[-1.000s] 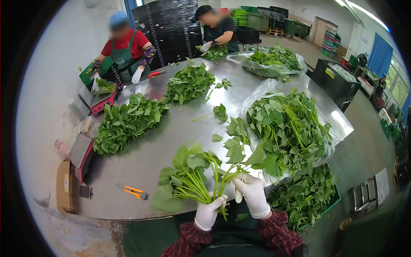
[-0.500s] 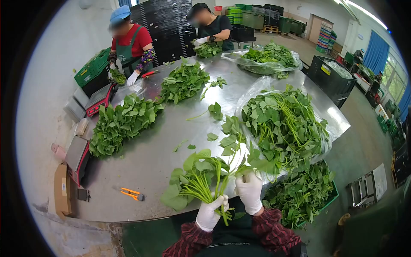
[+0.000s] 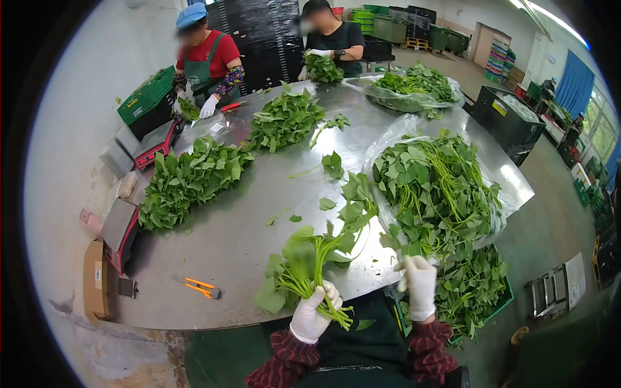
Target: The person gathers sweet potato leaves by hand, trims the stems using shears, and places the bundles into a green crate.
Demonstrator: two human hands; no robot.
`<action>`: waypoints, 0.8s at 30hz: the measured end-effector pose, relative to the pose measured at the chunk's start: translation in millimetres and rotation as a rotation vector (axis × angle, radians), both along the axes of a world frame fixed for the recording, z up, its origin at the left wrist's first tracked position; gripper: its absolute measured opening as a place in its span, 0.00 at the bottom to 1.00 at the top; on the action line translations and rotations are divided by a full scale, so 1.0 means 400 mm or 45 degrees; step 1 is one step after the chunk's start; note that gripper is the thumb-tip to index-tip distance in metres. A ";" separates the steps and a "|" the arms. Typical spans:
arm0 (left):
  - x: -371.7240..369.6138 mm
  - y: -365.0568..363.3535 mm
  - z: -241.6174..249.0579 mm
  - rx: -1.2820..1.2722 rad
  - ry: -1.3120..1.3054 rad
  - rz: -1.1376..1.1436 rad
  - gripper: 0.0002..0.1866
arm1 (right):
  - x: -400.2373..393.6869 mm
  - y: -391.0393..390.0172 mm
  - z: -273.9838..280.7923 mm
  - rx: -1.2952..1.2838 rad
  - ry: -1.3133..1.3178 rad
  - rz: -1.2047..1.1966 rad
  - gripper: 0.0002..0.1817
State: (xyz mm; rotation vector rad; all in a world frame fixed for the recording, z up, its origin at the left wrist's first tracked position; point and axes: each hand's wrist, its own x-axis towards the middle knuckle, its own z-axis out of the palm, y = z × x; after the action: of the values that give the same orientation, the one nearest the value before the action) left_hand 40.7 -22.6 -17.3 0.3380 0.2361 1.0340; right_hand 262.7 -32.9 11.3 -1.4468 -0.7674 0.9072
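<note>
My left hand (image 3: 317,313), in a white glove, is closed around the stems of a bunch of leafy greens (image 3: 304,262), held upright over the table's front edge. Its leaves fan out above the fist and the cut stem ends poke out below. My right hand (image 3: 418,284), also gloved, is raised beside the table edge with curled fingers; whatever they may hold is hidden. Just beyond it lies a large heap of leafy greens (image 3: 433,187) on a clear plastic bag (image 3: 381,143). Several loose sprigs (image 3: 354,194) lie between the bunch and the heap.
The metal table (image 3: 259,194) carries leafy piles (image 3: 194,181), orange-handled snips (image 3: 202,288) and red scales (image 3: 155,145). A filled green crate (image 3: 501,297) stands below the right edge. Two co-workers handle greens at the far side, one in red (image 3: 223,55), one in black (image 3: 346,42).
My right hand has moved right, away from the bunch and toward the heap. My left hand keeps its hold on the bunch. The far co-worker in black has lifted a bunch of greens.
</note>
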 end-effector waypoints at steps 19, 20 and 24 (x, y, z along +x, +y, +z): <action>-0.093 0.020 0.029 0.232 0.198 0.297 0.09 | -0.075 0.385 -0.272 -0.377 -1.503 -0.028 0.33; -0.093 0.021 0.029 0.230 0.200 0.291 0.09 | -0.071 0.387 -0.274 -0.393 -1.541 -0.027 0.34; -0.097 0.018 0.018 0.176 0.195 0.310 0.09 | -0.041 0.395 -0.262 -0.446 -1.451 0.089 0.15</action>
State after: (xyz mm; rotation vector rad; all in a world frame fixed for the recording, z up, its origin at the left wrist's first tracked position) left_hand 1.9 -15.4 -10.2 0.5241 0.3506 1.2694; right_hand 246.4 125.2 -93.6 -2.2693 -1.5317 0.1749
